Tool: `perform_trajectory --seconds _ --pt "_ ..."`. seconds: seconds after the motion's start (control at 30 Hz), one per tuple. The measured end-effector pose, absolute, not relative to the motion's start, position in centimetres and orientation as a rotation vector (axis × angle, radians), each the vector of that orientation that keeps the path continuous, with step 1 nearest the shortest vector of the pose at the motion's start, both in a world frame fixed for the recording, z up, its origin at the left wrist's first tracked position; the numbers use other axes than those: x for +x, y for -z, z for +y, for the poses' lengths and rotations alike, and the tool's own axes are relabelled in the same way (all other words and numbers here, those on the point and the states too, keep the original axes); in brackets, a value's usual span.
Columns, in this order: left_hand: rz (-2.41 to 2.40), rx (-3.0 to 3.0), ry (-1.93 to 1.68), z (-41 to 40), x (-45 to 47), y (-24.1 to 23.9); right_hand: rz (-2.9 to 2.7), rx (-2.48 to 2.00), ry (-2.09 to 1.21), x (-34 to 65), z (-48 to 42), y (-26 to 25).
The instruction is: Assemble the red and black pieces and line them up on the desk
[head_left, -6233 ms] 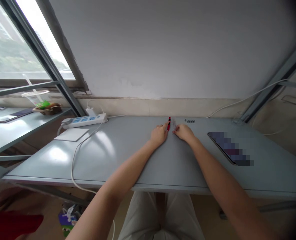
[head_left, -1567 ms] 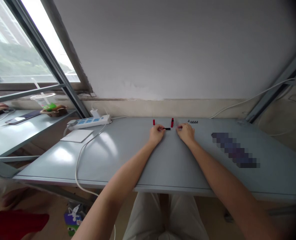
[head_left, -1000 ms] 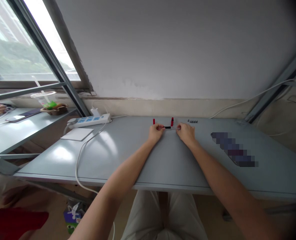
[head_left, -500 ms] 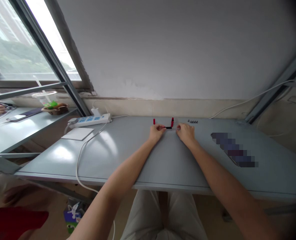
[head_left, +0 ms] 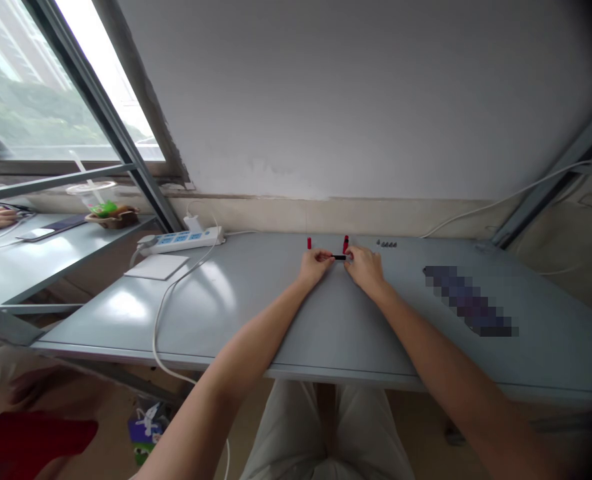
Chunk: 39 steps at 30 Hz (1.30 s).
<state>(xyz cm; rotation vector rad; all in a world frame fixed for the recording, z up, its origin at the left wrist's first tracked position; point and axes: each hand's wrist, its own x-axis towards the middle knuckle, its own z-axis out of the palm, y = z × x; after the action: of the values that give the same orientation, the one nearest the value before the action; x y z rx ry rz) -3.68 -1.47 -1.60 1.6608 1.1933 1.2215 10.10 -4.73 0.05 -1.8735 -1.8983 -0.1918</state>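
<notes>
While the left hand (head_left: 316,267) grasps the black rod (head_left: 339,257) in its fingers over the worktop (head_left: 256,280), the right hand (head_left: 366,270), apart a moment ago, now reaches the free end; work looks two-handed. Whether the right fingers pinch it, cannot tell at this size.

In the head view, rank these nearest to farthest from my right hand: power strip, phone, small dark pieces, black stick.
From your right hand:
1. Black stick: immediately left.
2. Small dark pieces: just beyond, slightly right.
3. Phone: off to the right.
4. Power strip: far over on the left.
</notes>
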Motion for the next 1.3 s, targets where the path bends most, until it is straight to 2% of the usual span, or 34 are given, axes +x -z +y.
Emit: perform_trajectory --seconds 0.33,0.57,0.73,1.3 --pt "1.15 1.652 -1.245 -1.8 -3.6 1.2 -1.93 -1.897 0.183 10.1 -5.0 -0.3" --pt "1.307 1.403 -1.474 -0.3 -5.3 0.6 -1.688 -1.854 -0.287 9.9 -3.7 0.2" --pt "1.44 1.304 -1.532 1.2 -7.2 0.8 -1.658 -1.822 -0.424 8.1 -1.6 0.5" --pt "1.487 1.366 -1.484 1.6 -7.5 1.3 -1.712 -2.002 -0.239 3.6 2.5 0.8"
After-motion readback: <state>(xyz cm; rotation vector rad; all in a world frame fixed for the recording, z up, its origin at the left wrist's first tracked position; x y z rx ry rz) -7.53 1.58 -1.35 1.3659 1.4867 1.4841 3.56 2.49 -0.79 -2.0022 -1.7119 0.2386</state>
